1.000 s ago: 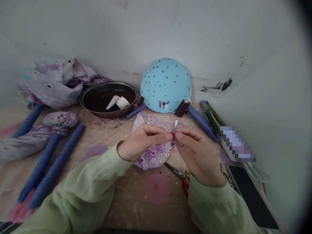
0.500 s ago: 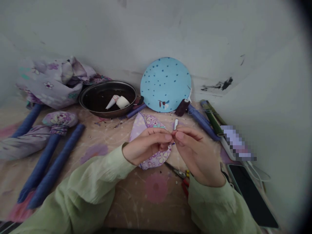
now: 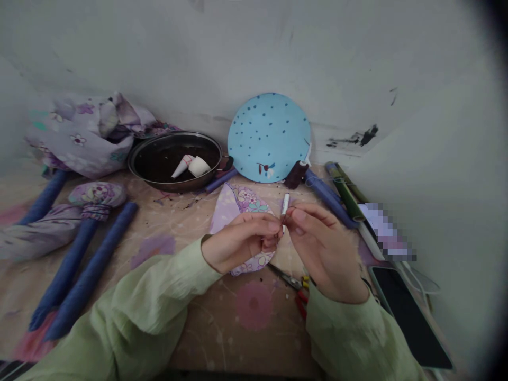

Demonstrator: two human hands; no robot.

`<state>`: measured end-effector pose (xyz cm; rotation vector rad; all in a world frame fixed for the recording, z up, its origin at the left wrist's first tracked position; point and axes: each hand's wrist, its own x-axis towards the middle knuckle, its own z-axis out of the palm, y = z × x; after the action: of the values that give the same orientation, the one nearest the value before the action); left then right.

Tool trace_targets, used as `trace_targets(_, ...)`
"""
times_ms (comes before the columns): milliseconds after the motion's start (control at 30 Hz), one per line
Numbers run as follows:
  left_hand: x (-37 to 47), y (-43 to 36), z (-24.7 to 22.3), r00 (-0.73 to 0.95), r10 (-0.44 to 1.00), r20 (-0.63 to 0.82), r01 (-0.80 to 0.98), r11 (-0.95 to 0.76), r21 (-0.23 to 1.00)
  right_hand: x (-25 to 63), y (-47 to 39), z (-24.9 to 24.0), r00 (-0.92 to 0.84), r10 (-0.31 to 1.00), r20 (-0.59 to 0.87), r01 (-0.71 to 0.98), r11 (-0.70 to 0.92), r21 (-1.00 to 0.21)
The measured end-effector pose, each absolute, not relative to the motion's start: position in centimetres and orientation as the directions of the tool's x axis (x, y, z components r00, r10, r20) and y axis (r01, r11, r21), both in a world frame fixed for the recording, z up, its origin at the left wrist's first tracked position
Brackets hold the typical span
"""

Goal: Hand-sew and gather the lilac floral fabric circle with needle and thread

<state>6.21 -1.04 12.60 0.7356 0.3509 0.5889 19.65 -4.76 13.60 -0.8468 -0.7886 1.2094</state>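
Observation:
Over the middle of the table, my left hand (image 3: 244,238) and my right hand (image 3: 317,246) each pinch with thumb and forefinger. Between the fingertips runs a thin dark thread (image 3: 284,216); whether a needle is on it is too small to make out. Beneath my left hand lies a flowered purple cloth piece (image 3: 260,200), partly hidden by the hand. A white marker pen (image 3: 286,202) lies behind the fingertips. Below my hands are scissors (image 3: 291,280) with red and yellow handles, partly covered by my right sleeve. A dark thread spool (image 3: 296,174) stands farther back.
Against the wall leans a round blue dotted board (image 3: 270,137). Left of it a black pan (image 3: 174,182) holds a white cone and a white roll. Blue wrapped rods (image 3: 95,270) and bundled cloth (image 3: 93,143) occupy the left. A phone (image 3: 410,317) and green bamboo pieces (image 3: 345,193) lie right.
My fingertips have moved slightly apart, my right hand shifting a little to the right. More of the marker and the dark thread now shows between them.

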Motion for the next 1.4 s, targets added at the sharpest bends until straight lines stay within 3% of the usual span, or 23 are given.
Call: trace_targets(1400, 6.18, -1.41, 12.55, 0.786, 0.609, -0.11, -0.333, 0.566, 0.754, 20.37, -4.6, 14.28, 0.258, 0.962, 0.085, -0.4, 0.186, -0.897)
